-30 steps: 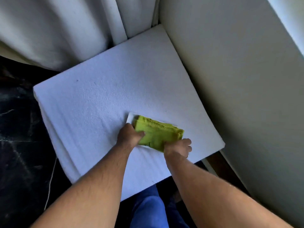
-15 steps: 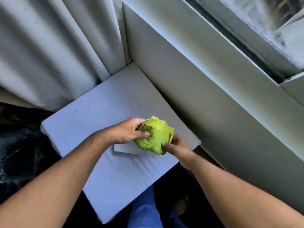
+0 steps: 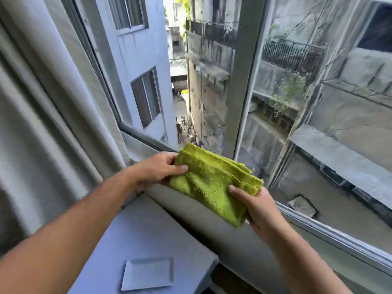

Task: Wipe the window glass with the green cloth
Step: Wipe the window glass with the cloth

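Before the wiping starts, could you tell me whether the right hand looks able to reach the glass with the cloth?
Probably yes: the right hand holds the cloth just in front of the glass, with nothing between them.

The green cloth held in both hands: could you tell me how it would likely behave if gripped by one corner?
The green cloth probably flops: it sags between left hand and right hand. Its folded layers would likely fall open. Looks light.

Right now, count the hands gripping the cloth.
2. The left hand pinches the cloth at its left edge; the right hand holds its right corner. Neither is hidden.
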Available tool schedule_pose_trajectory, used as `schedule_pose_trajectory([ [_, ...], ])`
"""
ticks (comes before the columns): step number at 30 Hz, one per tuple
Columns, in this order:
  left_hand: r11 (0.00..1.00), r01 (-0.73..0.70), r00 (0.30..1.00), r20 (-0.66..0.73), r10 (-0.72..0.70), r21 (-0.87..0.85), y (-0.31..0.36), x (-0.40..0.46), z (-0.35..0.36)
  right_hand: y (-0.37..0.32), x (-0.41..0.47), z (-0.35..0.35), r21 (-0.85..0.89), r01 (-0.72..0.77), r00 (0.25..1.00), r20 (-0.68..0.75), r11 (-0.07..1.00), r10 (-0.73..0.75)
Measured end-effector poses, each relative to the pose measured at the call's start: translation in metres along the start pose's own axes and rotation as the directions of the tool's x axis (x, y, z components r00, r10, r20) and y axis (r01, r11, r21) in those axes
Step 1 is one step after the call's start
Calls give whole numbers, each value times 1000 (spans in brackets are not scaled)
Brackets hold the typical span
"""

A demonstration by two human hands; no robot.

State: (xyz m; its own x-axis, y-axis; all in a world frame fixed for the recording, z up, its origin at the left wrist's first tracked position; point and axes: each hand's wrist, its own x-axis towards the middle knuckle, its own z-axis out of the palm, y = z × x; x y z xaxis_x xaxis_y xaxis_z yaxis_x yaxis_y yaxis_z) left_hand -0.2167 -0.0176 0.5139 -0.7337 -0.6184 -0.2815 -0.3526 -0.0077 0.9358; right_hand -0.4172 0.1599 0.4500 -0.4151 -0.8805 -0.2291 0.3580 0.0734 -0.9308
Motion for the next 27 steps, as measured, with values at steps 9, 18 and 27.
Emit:
schedule_pose_trajectory([
  [9,683,-724,687,-7,727,-91,269,33,157,-253,-105,-105,-889,345,348,-177,302,-921],
  [18,552,-834,552,-34,833,-3,355,35,181,-345,-67,-129,-454,-353,311,768,-818,-560],
  [27,-173,-421,-309,38,950,891,461,41,143,-351,-41,-87,-768,-284,302,497,-574,-814],
])
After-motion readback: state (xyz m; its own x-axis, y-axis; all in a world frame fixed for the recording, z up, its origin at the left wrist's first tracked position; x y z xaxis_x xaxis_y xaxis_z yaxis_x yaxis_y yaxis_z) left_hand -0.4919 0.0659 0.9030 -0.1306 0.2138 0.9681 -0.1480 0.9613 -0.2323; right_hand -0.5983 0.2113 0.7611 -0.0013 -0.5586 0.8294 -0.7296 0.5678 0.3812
